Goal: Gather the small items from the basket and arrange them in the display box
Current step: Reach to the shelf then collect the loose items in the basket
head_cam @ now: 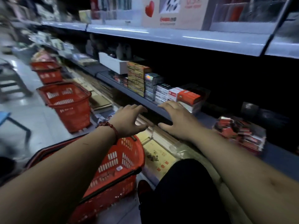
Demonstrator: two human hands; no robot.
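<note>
On the floor at the far left, two red baskets are seen one behind the other: a far basket [47, 73] and a middle basket [68, 104], both blurred. Nearer the camera, a third red basket [116, 167] stands on the floor just beside the person's dark-trousered knee [186, 191]. Its inside is mostly covered by the left forearm, so no small items can be made out in it.

The left hand [129, 120], with a red bead bracelet [110, 126] at the wrist, is held out in front of the lower shelf [129, 92]. Its fingers are spread apart and nothing is held.

On that shelf, a white open box [113, 62] lies at the back left. To its right, small cartons are stacked in a row: yellow-and-orange cartons [137, 76], silver cartons [151, 84], white cartons [163, 92] and a red-and-white carton [189, 96].

The right hand [176, 120] is laid over the shelf's front edge just below the white cartons, fingers apart above the edge and thumb below it. Nothing is gripped, and whether the edge is touched cannot be told.

Further right on the shelf, well apart from the hand, a plastic-wrapped bundle [239, 135] of red packs is seen. On the upper shelf [161, 36], a carton with a red heart [149, 8] stands.
</note>
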